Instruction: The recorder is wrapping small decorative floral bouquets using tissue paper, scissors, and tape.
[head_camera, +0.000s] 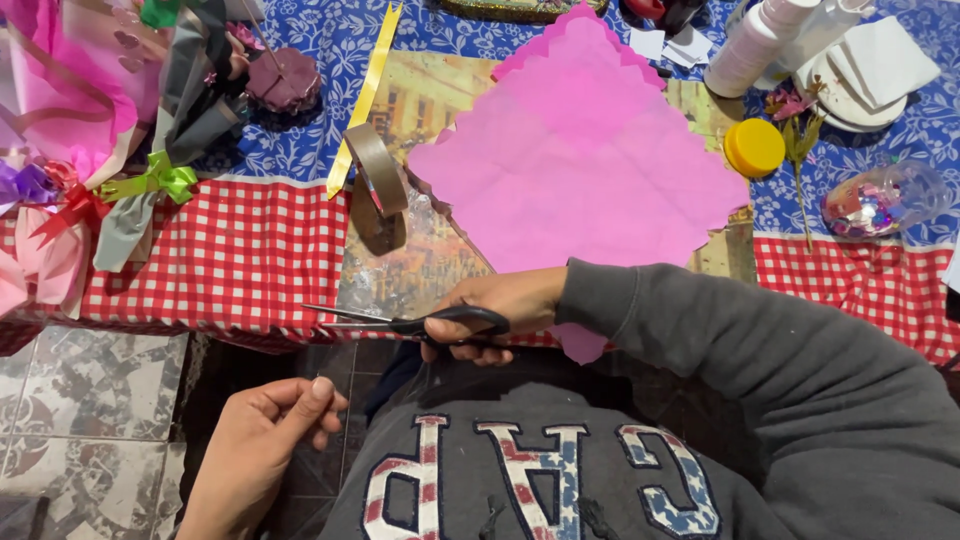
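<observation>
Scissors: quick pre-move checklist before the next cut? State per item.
1. Right hand grips the scissors by the black handles: ok.
2. Blades clear of the left hand: ok, apart.
3. Left hand holds material: not ok, it looks empty.
4. Pink paper sheet lies flat on the table: ok.
5. Tape roll clear of the sheet: ok, beside it.
6. Blades open or shut: cannot tell.
</observation>
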